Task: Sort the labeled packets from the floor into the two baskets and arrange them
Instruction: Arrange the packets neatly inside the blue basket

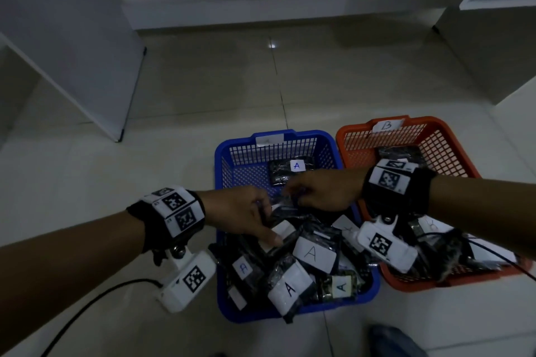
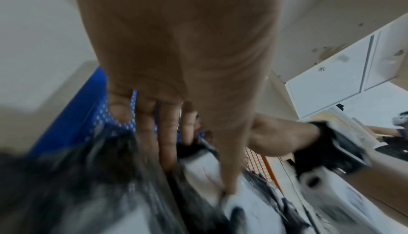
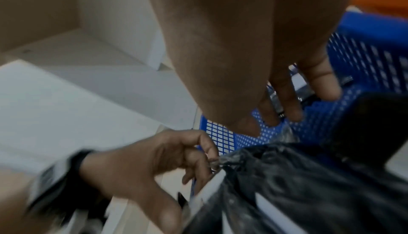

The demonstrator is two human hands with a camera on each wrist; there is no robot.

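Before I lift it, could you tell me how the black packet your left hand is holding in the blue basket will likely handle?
The black packet looks like crinkled, glossy film, so it will probably flop and sag. The left hand pinches only a corner, and that shiny surface may slip. Packets pile loosely in the blue basket, so neighbours may shift.

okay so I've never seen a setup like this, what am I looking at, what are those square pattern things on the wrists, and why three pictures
No machine: a person sorts packets by hand. The patterned squares are on wrist straps that carry small cameras. One picture comes from a head camera, the other two from those wrist cameras. On the floor stand a blue basket of black packets labelled A and an orange basket tagged B. Both hands work over the blue basket: the left hand pinches a black packet; the right hand hangs above the packets, its fingers loose.
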